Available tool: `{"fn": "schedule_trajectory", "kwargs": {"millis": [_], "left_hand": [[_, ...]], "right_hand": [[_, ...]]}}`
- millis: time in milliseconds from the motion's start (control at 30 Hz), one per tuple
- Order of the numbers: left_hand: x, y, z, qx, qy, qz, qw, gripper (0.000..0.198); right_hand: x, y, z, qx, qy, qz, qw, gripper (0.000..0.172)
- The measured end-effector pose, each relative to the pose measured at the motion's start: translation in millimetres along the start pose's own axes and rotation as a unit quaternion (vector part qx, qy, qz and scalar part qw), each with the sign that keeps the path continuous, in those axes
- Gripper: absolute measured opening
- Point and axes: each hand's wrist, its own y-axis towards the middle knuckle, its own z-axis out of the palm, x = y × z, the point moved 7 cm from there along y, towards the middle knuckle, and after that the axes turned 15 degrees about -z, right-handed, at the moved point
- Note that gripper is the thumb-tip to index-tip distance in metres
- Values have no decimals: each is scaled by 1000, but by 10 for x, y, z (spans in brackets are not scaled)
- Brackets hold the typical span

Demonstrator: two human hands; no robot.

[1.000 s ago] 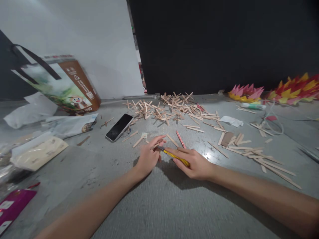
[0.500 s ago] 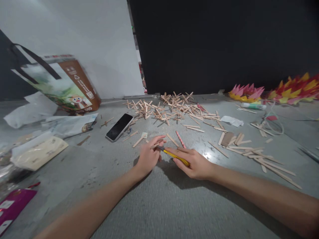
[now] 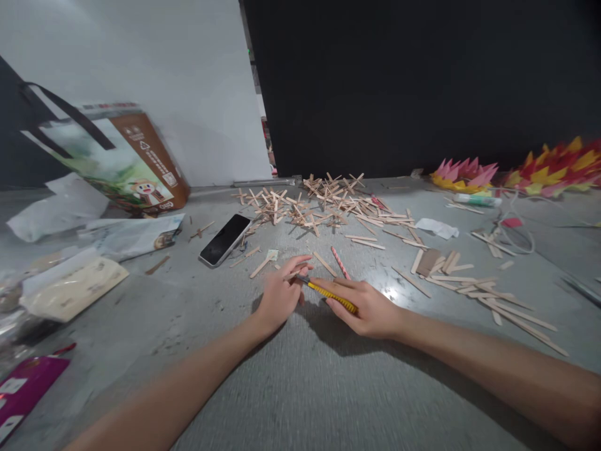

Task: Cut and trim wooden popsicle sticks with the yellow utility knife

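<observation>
Near the middle of the grey table (image 3: 225, 388), my left hand (image 3: 280, 294) pinches a small wooden stick (image 3: 293, 273) between its fingers. My right hand (image 3: 369, 308) is closed around a yellow utility knife (image 3: 332, 297), which points left. The knife's dark tip touches or nearly touches the stick at my left fingertips; the exact contact is too small to tell. Just beyond my right hand lies a red-and-white striped stick (image 3: 340, 263). A loose wooden stick (image 3: 325, 264) rests beside it.
Behind my hands spreads a pile of joined wooden sticks (image 3: 312, 210). A phone (image 3: 225, 240) lies to its left, near a bag (image 3: 141, 163) and plastic packets (image 3: 75, 285). More loose sticks (image 3: 498, 297), white paper (image 3: 437, 228) and paper flowers (image 3: 464, 176) are on the right.
</observation>
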Motion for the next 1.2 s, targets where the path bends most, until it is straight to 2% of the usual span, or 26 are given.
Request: {"fn": "schedule_trajectory", "kwargs": {"millis": [300,600,1200], "left_hand": [[-2,2,-3,-4,18,-1,1000,35],[10,11,0,-2,7,-7,1000,32],[-6,12,-9,-9,16,-2,1000,26]], "right_hand": [[-27,-19,39,23,15,23,999,54],[0,14,-4,4,12,4,1000,55],[-32,-6,30,14,21,17,1000,55]]}}
